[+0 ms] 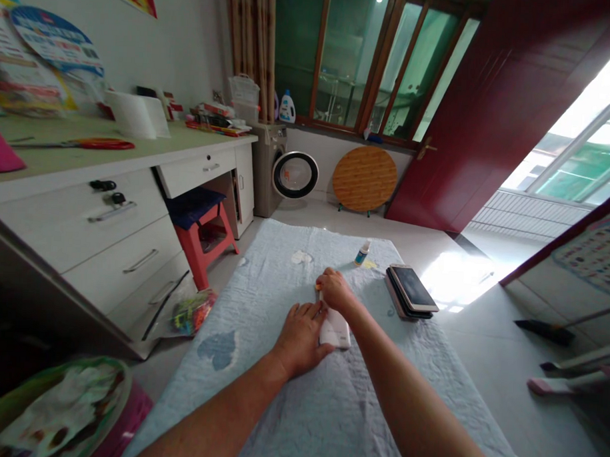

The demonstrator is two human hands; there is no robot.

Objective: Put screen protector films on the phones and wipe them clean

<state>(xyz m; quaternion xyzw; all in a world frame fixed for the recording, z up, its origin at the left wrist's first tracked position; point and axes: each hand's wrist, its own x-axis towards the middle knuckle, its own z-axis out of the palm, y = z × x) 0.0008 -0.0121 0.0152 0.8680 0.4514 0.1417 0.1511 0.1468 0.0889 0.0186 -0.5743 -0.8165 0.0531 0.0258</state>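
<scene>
Palm down with the left hand (301, 338), flat and open, fingers lightly spread along the side of a white phone-like slab (335, 333), thumb by its near end. Right there on the pale blue cloth (256, 273)! Up at the far end with the right hand (333, 289), curled in tight, pinching a small orange item (318, 288), mostly hidden. Note the small bottle (362, 254) standing beyond, and, over rightward, the stacked devices (417, 290).
</scene>
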